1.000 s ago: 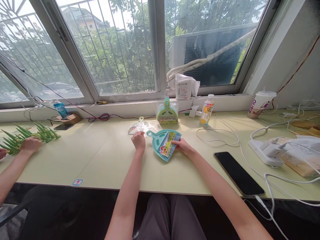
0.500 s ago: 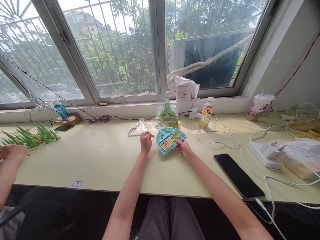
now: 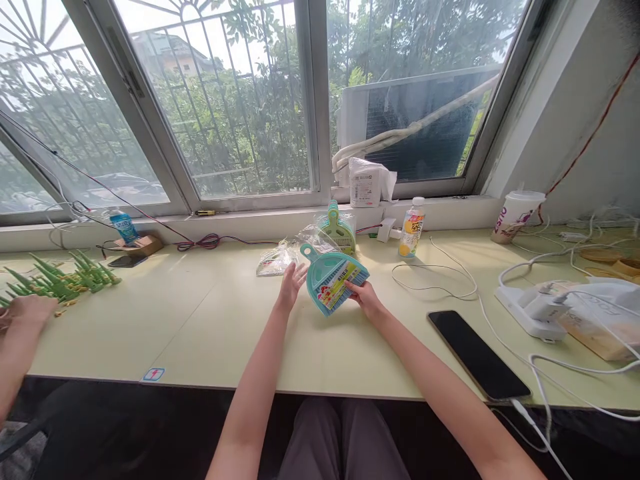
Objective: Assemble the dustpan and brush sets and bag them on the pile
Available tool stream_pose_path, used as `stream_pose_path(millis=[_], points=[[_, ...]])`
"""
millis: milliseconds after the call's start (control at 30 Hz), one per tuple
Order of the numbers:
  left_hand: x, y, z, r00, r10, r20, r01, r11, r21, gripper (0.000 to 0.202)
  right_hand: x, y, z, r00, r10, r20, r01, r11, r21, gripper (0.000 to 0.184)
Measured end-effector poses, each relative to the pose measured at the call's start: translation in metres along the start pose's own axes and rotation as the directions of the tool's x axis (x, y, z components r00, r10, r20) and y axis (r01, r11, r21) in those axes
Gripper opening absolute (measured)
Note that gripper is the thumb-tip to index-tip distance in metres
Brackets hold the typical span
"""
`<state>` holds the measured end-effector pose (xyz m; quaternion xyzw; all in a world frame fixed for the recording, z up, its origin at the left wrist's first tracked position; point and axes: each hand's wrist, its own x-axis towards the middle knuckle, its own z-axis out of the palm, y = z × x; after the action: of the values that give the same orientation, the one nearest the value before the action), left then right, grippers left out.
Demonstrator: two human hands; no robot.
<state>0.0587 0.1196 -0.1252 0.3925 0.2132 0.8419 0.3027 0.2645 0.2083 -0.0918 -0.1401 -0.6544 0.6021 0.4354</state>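
Observation:
In my right hand (image 3: 366, 299) is a teal dustpan-and-brush set (image 3: 334, 280), gripped by its lower right edge and tilted with the handle up to the left. A yellow label and blue bristles show on its face. My left hand (image 3: 291, 287) is just left of the set, fingers apart, with nothing in it. Behind that hand lies a clear-wrapped pale dustpan set (image 3: 274, 261). Crumpled clear plastic (image 3: 314, 236) sits behind the teal handle. Against the sill stand green dustpan sets (image 3: 339, 233) in clear wrapping.
A drink bottle (image 3: 412, 228), a white cup (image 3: 517, 217) and a black phone (image 3: 477, 355) with a charging cable are on the right, beside a power strip (image 3: 531, 313). At far left, another person's hand (image 3: 31, 312) is by green spiky pieces (image 3: 65, 280).
My left hand has opened its fingers and turned beside the dustpan set. The set has shifted slightly left and tilted up in my right hand, with its handle now clear of the plastic.

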Motion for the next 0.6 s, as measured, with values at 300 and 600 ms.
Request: stream_pose_path(millis=[300,600], points=[[-0.011,0.006,0.005,0.978,-0.018,0.210,-0.013,0.989,0.145,0.080,0.002,0.008,-0.004,0.993,-0.028,-0.111,0.041,0.992,0.122,0.031],[-0.011,-0.005,0.012,0.958,-0.148,0.245,0.100,0.975,0.199,0.069,0.004,0.006,-0.003,0.998,-0.008,-0.066,0.012,0.998,0.067,0.037]])
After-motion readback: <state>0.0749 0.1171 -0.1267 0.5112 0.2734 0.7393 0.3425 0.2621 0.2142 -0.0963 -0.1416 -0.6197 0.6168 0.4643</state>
